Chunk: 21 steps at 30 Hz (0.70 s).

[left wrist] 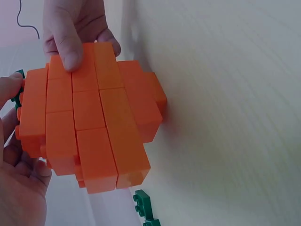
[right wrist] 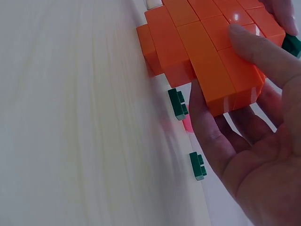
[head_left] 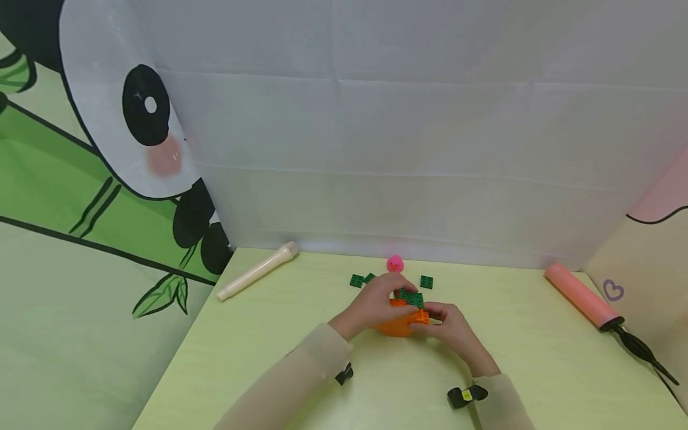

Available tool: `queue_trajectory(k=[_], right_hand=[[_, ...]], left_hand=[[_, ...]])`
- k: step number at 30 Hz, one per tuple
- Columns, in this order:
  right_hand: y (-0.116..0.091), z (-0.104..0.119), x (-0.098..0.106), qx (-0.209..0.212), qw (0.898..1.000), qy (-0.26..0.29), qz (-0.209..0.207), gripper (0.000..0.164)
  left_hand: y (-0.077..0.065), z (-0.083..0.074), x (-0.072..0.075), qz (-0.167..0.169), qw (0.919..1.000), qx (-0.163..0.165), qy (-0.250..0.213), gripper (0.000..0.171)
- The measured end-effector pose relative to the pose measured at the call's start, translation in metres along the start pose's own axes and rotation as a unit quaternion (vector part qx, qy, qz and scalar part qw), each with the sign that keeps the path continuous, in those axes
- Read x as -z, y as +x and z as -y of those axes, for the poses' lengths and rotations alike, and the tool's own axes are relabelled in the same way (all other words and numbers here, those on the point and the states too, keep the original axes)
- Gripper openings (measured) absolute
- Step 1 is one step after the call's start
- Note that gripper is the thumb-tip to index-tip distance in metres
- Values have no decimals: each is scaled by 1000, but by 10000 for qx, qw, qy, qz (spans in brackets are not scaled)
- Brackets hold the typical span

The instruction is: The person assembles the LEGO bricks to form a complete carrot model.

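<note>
An orange brick-built body (head_left: 398, 326) in stacked layers stands on the table, with green bricks (head_left: 412, 299) on its top. My left hand (head_left: 378, 300) is over its upper left side; the left wrist view shows the thumb and fingers pinching a green brick (left wrist: 18, 89) at the studded top. My right hand (head_left: 452, 329) grips the body's right side, thumb on one face and fingers round the other, as the right wrist view shows. Loose green bricks (head_left: 357, 280) lie behind the left hand, and another green brick (head_left: 427, 282) sits farther right.
Behind the hands stands a small round pink toy (head_left: 395, 263) with a face. A pale tube-like stick (head_left: 259, 272) lies at the table's back left. At the right edge lies a pink hand pump (head_left: 583, 297) with a black end. A white sheet (head_left: 408, 131) hangs behind.
</note>
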State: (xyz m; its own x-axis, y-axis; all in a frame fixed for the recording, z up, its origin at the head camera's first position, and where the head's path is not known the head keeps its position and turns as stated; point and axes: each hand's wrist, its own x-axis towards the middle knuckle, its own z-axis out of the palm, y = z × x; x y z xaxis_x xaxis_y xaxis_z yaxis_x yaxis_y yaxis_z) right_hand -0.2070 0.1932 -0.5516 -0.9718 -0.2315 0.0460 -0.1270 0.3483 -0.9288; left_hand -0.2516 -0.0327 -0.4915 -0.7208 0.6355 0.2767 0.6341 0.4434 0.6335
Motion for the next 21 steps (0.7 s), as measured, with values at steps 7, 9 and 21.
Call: queue_trajectory(k=[7,9,21], right_hand=[[-6,0,-7,88,9999,-77,-73,35],[-6,0,-7,85,9998,-121,-91,35],[-9,6,-9,107,9999,-12,-79,35]], left_hand=[[-10,-3,-3,67,9999,-68,58,26],[-11,-2,-4,83,9999,-100,106,27],[-10,-4,-1,177,9988,-332,298,24]])
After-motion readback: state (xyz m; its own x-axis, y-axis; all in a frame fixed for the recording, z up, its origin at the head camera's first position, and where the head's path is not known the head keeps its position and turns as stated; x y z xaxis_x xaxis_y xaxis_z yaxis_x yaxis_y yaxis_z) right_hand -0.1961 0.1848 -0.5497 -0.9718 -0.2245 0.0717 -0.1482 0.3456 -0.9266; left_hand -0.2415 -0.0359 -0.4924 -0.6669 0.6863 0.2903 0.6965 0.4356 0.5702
